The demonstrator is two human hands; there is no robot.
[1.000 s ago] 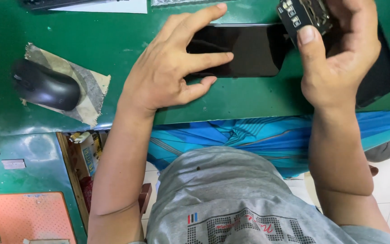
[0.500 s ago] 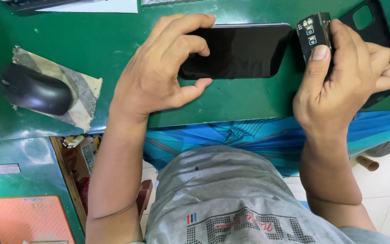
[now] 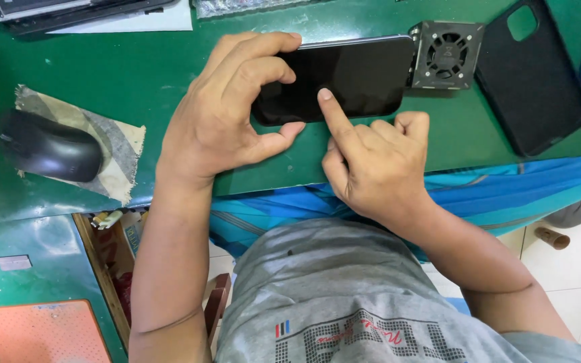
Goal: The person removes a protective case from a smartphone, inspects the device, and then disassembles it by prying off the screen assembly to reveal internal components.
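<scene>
Head view: a person seated at a green desk (image 3: 136,74), seen from above, both forearms reaching forward.
Far left: a dark computer mouse (image 3: 50,154) lies on a scrap of worn mat (image 3: 119,151), well apart from both hands.
Lower left: an orange perforated pad (image 3: 31,333) sits on a lower green surface, beside an open drawer (image 3: 112,249).
Left hand (image 3: 226,117): arched over the left end of the phone (image 3: 361,77), fingers curled over its far edge and thumb pressed at its near edge, pinching the phone between them.
Phone: black, screen up and dark, lying flat and lengthwise on the desk near its front edge.
Right hand (image 3: 378,165): holding nothing, three fingers folded into the palm, index finger extended, its tip touching the screen near the middle.
Arm pose: left forearm runs nearly straight up to the desk; right forearm comes in at a slant from the lower right, wrist bent.
Right of phone: a small square fan block (image 3: 446,55) sits touching the phone's right end.
Far right: an empty black phone case (image 3: 532,81) lies inside up, just beside the fan block.
Doing it well: judged from the pose, the left hand's pinch should stay firm so that the phone does not slide, and the fingertip should press lightly and squarely.
</scene>
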